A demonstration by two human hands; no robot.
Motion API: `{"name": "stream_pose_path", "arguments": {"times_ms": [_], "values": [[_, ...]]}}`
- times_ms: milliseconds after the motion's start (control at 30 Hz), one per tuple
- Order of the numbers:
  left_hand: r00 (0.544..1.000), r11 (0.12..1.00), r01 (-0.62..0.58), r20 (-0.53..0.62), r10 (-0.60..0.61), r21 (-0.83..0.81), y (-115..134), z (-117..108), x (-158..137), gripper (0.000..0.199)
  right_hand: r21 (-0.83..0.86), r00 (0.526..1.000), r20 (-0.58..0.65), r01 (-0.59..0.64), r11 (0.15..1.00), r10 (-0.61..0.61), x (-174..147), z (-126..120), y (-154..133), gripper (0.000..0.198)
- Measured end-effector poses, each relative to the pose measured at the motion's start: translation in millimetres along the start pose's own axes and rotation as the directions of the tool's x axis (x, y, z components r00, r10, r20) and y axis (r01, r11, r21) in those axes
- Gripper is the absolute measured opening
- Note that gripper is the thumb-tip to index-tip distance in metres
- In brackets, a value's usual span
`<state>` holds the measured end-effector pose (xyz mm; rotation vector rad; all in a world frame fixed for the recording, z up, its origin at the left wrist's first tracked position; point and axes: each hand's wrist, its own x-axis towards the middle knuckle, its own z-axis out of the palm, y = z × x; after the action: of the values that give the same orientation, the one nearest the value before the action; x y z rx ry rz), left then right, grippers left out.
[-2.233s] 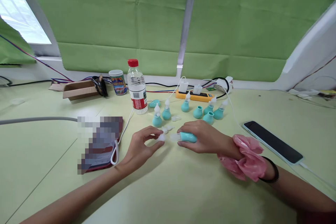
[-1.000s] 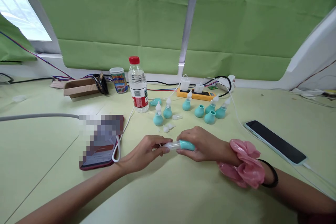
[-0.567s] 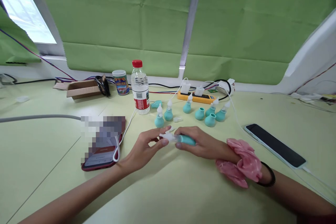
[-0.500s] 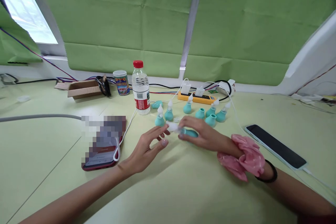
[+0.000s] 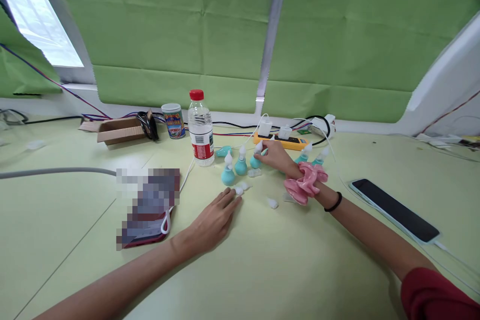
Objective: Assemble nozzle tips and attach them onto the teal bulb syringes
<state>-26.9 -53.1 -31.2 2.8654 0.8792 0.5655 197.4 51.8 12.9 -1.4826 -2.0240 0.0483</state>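
My right hand [image 5: 275, 156] reaches to the back of the table, its fingers closed on a teal nasal aspirator [image 5: 255, 162] with a clear nozzle, standing upright. Two more assembled aspirators stand to its left: a near one [image 5: 228, 176] and a far one [image 5: 241, 165]. My left hand [image 5: 213, 220] lies flat on the table, fingers stretched out and holding nothing. Its fingertips are beside small white nozzle tips [image 5: 240, 189]. Another white tip [image 5: 273, 203] lies to the right. A clear small part [image 5: 254, 173] is in front of the gripped aspirator.
A water bottle [image 5: 201, 132], a can [image 5: 173, 121] and an open cardboard box [image 5: 122, 131] stand at the back. An orange power strip [image 5: 292, 144] with chargers lies behind my right hand. Phones lie left [image 5: 150, 220] and right [image 5: 395, 210], with cables attached.
My right hand has moved away from my left, back among the standing aspirators, with the aspirator now upright. My left hand has lowered flat onto the table beside the white tips.
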Motion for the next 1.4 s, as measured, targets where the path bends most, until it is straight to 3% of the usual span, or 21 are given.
{"name": "stream_pose_path", "arguments": {"times_ms": [167,267,333,433,533,633,833,967,1133,1267,1400], "values": [[0.999,0.995,-0.029,-0.035,0.026,-0.093,-5,3,-3,0.040,-0.080,0.999,-0.009,-0.035,0.996,0.034,-1,-5,-2,0.023],[0.994,0.985,-0.005,-0.104,-0.014,-0.172,-9,6,-3,0.033,-0.133,0.997,-0.055,-0.068,0.989,0.061,-11,-14,-6,0.036],[0.984,0.978,0.026,-0.169,-0.062,-0.207,-11,7,-2,0.030,-0.174,0.994,-0.089,-0.071,0.982,0.056,-24,-20,-10,0.031],[0.959,0.973,0.096,-0.242,-0.147,-0.208,-13,6,1,0.026,-0.193,0.995,0.003,0.097,0.976,-0.098,-47,-20,-15,0.024],[0.952,0.963,0.146,-0.233,-0.199,-0.225,-12,5,3,0.026,-0.140,0.938,0.210,0.309,0.940,-0.277,-68,-10,-20,0.034],[0.960,0.954,0.158,-0.187,-0.209,-0.255,-10,4,4,0.025,-0.111,0.901,0.306,0.354,0.929,-0.307,-79,1,-26,0.041],[0.947,0.901,0.166,-0.191,-0.259,-0.400,-7,0,5,0.018,0.086,0.892,0.288,0.340,0.937,-0.350,-87,9,-42,0.026],[0.930,0.867,0.213,-0.179,-0.321,-0.450,-8,-2,7,0.015,0.223,0.913,0.224,0.292,0.930,-0.340,-93,12,-48,0.017],[0.947,0.912,0.236,-0.131,-0.294,-0.336,-7,-1,6,0.017,0.377,0.925,0.240,0.190,0.907,-0.293,-98,10,-50,0.026],[0.977,0.977,0.165,-0.111,-0.181,-0.134,-1,1,4,0.020,0.309,0.904,0.252,0.263,0.914,-0.346,-98,9,-49,0.034],[0.991,0.991,0.109,-0.091,-0.102,0.078,3,2,3,0.021,0.286,0.897,0.223,0.315,0.905,-0.383,-98,9,-47,0.023]]}}
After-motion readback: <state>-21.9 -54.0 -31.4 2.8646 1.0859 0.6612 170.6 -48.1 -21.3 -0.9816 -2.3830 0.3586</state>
